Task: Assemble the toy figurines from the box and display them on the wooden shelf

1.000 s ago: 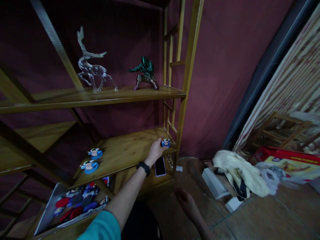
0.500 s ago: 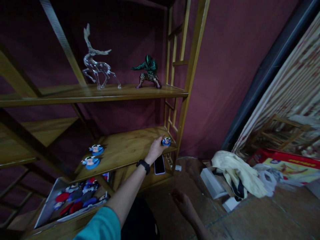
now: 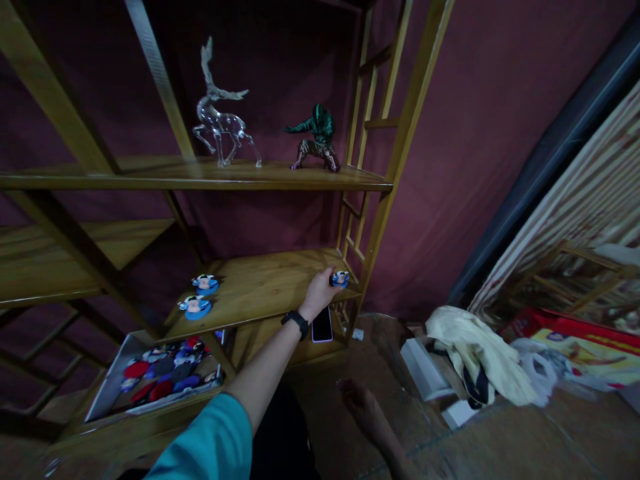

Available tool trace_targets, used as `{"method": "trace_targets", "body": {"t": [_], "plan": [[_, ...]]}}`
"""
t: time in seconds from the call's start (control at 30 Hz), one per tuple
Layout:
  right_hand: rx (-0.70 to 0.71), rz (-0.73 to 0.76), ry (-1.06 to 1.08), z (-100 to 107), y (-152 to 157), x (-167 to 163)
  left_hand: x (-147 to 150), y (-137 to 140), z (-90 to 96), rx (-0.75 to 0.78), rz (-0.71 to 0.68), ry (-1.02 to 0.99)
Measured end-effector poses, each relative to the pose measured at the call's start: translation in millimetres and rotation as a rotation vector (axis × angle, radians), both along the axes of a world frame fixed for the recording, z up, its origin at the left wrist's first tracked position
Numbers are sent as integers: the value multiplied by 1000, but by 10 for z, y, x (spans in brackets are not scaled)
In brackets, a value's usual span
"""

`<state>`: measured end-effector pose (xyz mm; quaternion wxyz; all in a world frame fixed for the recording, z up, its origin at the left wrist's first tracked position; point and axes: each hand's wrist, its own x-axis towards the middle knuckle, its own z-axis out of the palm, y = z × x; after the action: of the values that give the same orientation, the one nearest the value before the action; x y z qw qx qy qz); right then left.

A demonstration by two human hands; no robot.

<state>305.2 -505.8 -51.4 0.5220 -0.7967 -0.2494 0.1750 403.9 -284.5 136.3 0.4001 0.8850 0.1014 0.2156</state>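
Note:
My left hand (image 3: pixel 321 293), with a black band on its wrist, is closed around the left side of a small cartoon figurine on a round blue base (image 3: pixel 340 279). That figurine is at the right end of the middle wooden shelf (image 3: pixel 270 283). At the shelf's left end are two similar figurines, one farther back (image 3: pixel 205 285) and one nearer the front edge (image 3: pixel 195 307). My right hand (image 3: pixel 361 405) hangs in shadow over the floor, its fingers loosely bent and nothing visible in them.
Above stand a clear deer figure (image 3: pixel 225 127) and a dark crouching figure (image 3: pixel 317 137). A phone (image 3: pixel 323 325) lies on the lower shelf, left of a post. An open box (image 3: pixel 103 387) of figurines is lower left. A pale cloth (image 3: pixel 480 353) and a white box (image 3: pixel 425 367) lie on the floor.
The view has shifted, so the shelf sits slightly farther right in the picture. My left hand stays on the figurine at the shelf's right end; my right hand hangs much as before.

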Motion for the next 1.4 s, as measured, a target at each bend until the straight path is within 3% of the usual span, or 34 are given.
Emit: {"method": "trace_targets", "body": {"t": [0.77,1.1,1.27,1.4], "plan": [[9,79,-3,92,120,-106,-13,29,-29,87,-40,22],[38,97,24,-15,141,-104,-79,20,-56,79,-47,-4],[2,119,-8,-99,186,-109,-277,-23,3,112,-72,-113],[-3,146,-22,-73,295,-149,-713,-85,108,133,-100,-224]]}}
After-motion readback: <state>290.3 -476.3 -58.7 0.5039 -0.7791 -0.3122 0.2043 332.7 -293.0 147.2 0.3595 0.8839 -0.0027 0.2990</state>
